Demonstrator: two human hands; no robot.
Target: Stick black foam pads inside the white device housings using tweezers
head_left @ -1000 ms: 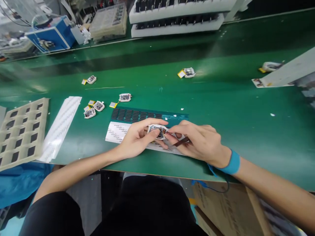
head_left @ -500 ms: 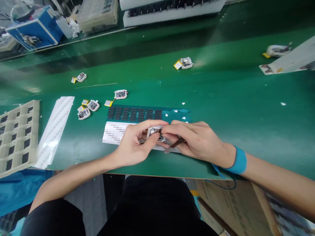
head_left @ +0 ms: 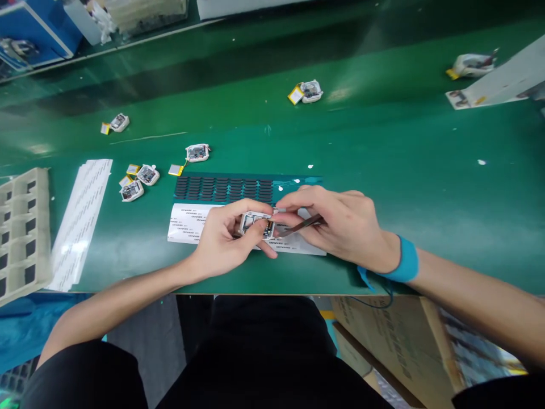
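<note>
My left hand (head_left: 225, 236) is closed around a small white device housing (head_left: 258, 225) with a circuit board showing inside, its thumb pressing on the board. Metal tweezers (head_left: 300, 226) are tucked in my right hand (head_left: 347, 224), pointing left and down. Thumb and index finger of that hand pinch at the housing's upper right edge; whatever sits between those fingertips is too small to name. Under both hands lies a white printed backing sheet (head_left: 185, 222), and just behind it a sheet of dark adhesive strips (head_left: 223, 189). A blue wrist strap (head_left: 406, 261) circles my right wrist.
Several similar housings with yellow-edged batteries, such as one housing (head_left: 198, 152) and another housing (head_left: 311, 91), lie on the green bench (head_left: 383, 147). At left are white printed strips (head_left: 83, 221) and a beige compartment tray (head_left: 42, 227). A white bracket (head_left: 506, 79) stands at right.
My right fingers have drawn back slightly from the board to the housing's edge, so more of the board shows. The camera view has shifted a little.
</note>
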